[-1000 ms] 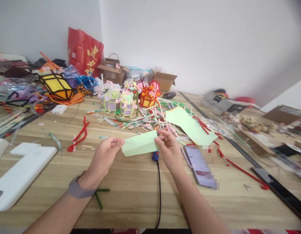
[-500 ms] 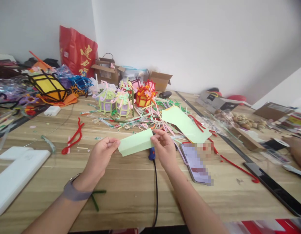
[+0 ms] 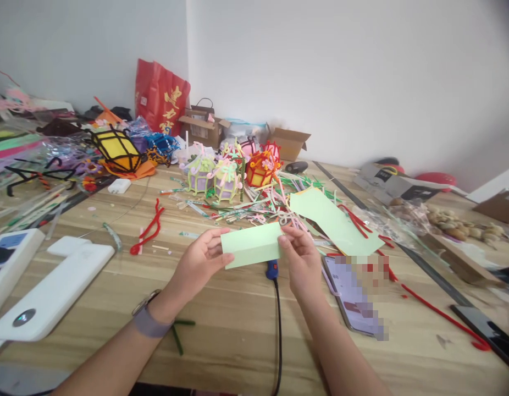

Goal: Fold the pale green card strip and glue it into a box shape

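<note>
A strip of light green paper [image 3: 253, 246] with a lengthwise crease is held up above the table between both hands. My left hand [image 3: 200, 261] pinches its left end, thumb in front and fingers behind. At the right end, my right hand [image 3: 300, 256] grips it the same way. Just below the paper lies a blue tool handle [image 3: 272, 269] with a black cord; the paper hides its far part. To the right of my right hand are larger light green sheets [image 3: 337, 220] and a phone [image 3: 353, 300] with a partly blurred screen.
Small pipe-cleaner lanterns [image 3: 225, 181] stand behind a heap of loose stems [image 3: 250, 208]. Red pipe cleaners [image 3: 149, 231] lie to the left, near a white device [image 3: 52, 291]. A yellow lantern with black edges [image 3: 116, 148] and a red bag [image 3: 160, 99] are farther back.
The view has swung left, so the scene sits farther right. My left hand has shifted its grip, with the thumb now on the paper's lower left corner. The paper is more level and faces me more.
</note>
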Tool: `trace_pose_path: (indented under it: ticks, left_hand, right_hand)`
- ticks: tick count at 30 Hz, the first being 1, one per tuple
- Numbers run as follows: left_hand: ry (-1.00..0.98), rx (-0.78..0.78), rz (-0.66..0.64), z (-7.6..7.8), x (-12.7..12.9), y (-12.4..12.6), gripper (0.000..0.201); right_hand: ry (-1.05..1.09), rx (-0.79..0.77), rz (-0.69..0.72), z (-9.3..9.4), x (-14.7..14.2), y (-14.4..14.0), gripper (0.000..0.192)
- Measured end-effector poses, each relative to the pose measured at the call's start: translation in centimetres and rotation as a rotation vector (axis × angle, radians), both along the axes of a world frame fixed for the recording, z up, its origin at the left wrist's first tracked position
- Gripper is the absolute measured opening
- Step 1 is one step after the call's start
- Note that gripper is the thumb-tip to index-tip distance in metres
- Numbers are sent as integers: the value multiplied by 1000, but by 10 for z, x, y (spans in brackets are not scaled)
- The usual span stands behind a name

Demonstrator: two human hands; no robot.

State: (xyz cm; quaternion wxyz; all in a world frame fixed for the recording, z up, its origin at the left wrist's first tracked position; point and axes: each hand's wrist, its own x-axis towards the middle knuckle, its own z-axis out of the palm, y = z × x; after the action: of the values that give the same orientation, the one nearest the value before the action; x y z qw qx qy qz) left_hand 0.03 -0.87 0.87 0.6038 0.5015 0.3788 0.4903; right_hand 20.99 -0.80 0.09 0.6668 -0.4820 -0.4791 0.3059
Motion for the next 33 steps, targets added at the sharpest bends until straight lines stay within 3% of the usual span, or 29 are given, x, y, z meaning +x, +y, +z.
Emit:
trace_pose_path:
  ticks: [4,10,17,24,33]
  left_hand:
    - [120,63,-16,-3,-1,0,59]
    - [157,34,-13,-1,-3,0,52]
    - [41,-78,13,-1,-1,1,46]
    - [-198,-185,44,-6,-2,8,35]
    - [-264,-216,90,-9,1,7,38]
  right_hand:
    - [118,-57,22,1,0,1,35]
    - [180,-63,58,0,1,4,36]
    - [60,-43,64,2,1,0,39]
    - [-131,46,267,3,3,-5,56]
    - [-281,79,191,-7,-1,-5,47]
